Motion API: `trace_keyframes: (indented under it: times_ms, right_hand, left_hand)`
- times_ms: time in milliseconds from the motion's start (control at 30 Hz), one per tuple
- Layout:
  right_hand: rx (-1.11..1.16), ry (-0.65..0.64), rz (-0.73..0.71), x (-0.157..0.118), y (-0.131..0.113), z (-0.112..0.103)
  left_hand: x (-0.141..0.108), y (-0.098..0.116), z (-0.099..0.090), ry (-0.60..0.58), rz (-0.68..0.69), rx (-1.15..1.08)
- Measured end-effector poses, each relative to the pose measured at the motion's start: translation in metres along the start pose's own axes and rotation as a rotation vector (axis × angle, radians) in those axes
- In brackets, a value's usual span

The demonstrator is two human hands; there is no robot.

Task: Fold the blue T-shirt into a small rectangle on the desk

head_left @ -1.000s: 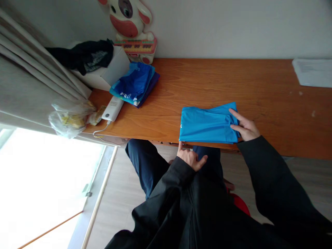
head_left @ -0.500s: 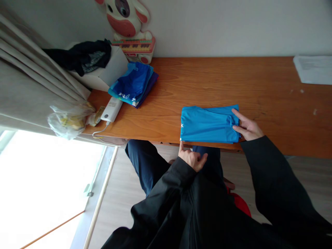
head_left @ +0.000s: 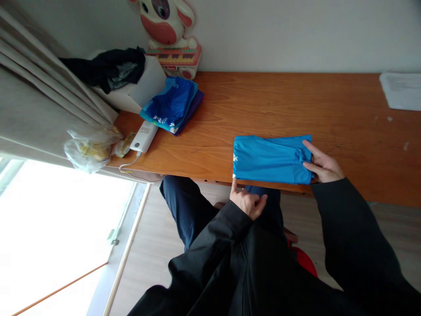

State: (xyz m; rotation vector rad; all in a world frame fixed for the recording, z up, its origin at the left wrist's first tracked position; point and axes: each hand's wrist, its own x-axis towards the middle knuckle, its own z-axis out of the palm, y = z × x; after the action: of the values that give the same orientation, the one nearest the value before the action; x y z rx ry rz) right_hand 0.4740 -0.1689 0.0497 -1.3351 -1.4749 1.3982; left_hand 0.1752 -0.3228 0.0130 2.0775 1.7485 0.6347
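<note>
A bright blue folded garment point(head_left: 268, 160), with small white lettering at its left end, lies near the table's front edge. My right hand point(head_left: 327, 166) grips its right end; two digits show on top, spaced apart, and the cloth is bunched by the lower one. The other fingers are partly hidden. My left hand point(head_left: 248, 202) is in front of the table edge, its index finger stretched out to touch the near left corner of the garment. The left thumb stands apart, and the remaining fingers are bent.
On the wooden table point(head_left: 283, 101), a pile of folded blue clothes point(head_left: 174, 103) lies by a white box point(head_left: 151, 81) draped with dark cloth point(head_left: 121, 70). Nearby are a white corded device point(head_left: 144, 136), a plastic bag point(head_left: 88, 149) and a cow-shaped toy keyboard point(head_left: 176, 57). White sheets point(head_left: 403, 90) lie far right.
The view has shifted a little, so everything sits slightly further right. My right hand and the garment's right end may have moved slightly right; both hands keep the same pose.
</note>
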Motion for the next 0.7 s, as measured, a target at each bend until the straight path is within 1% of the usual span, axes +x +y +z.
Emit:
trace_keyframes:
  times_ms: [100, 267, 433, 567, 700]
  right_hand:
    - [0.083, 0.002, 0.043, 0.001, -0.001, -0.002]
    - [0.084, 0.001, 0.065, -0.001, 0.000, -0.002]
    - [0.089, 0.004, 0.035, -0.002, -0.004, 0.004]
    - [0.084, -0.003, 0.008, -0.002, -0.011, 0.005]
    - [0.086, 0.010, 0.006, -0.001, -0.009, 0.001]
  left_hand:
    - [0.002, 0.000, -0.001, 0.006, -0.006, -0.023]
    - [0.002, 0.000, 0.000, 0.027, -0.027, -0.056]
    - [0.001, 0.001, 0.002, 0.006, 0.017, -0.091]
    - [0.002, -0.002, 0.002, 0.006, -0.032, -0.099]
    - [0.001, -0.005, 0.001, 0.038, -0.048, -0.114]
